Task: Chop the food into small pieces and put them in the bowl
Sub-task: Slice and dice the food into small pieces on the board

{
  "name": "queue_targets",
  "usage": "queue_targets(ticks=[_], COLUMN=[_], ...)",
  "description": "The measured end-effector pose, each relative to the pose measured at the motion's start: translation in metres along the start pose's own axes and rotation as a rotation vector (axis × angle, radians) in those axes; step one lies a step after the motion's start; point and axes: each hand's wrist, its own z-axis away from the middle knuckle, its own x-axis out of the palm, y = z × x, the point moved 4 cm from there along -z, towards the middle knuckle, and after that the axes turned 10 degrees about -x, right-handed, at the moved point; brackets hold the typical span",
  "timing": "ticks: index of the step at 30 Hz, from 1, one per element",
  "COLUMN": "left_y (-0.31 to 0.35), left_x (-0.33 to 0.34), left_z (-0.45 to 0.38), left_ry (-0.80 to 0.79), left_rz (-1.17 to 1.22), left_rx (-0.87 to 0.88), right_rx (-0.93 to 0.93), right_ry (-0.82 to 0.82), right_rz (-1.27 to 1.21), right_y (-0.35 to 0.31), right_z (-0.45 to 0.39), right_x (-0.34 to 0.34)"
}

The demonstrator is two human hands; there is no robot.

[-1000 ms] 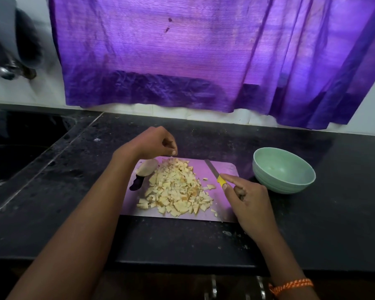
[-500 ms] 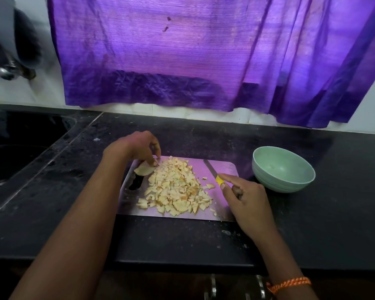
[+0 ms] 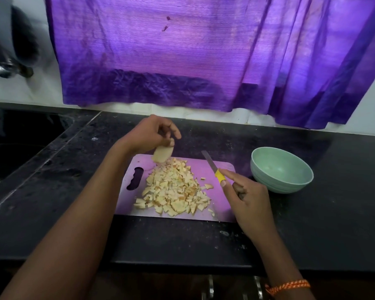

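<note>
Nearest, the right hand point(image 3: 250, 197) reaches in from the near right, fingers point(image 3: 230, 177) curled around the yellow handle of a knife point(image 3: 212, 168), whose blade points to the far left over the cutting board point(image 3: 222, 210) on the dark desk point(image 3: 333, 224). A heap of chopped pieces point(image 3: 174, 190) covers the board's middle. Beyond it, the left hand point(image 3: 149, 135) is raised over the far edge, pinching an uncut slice point(image 3: 162, 153). The green bowl point(image 3: 280, 169) stands just right of the board.
</note>
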Motion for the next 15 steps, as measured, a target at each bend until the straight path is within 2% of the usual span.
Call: queue_targets(ticks=[5, 15], left_y=[0.015, 0.028], left_x=[0.019, 0.034], left_z=[-0.001, 0.003], left_ry=[0.085, 0.012], left_rz=[0.213, 0.308], left_rx=[0.078, 0.14], right_rx=[0.009, 0.099], right_ry=[-0.051, -0.15], right_rz=[-0.305, -0.427], right_y=[-0.008, -0.002], right_z=[0.004, 0.005], right_x=[0.0, 0.01])
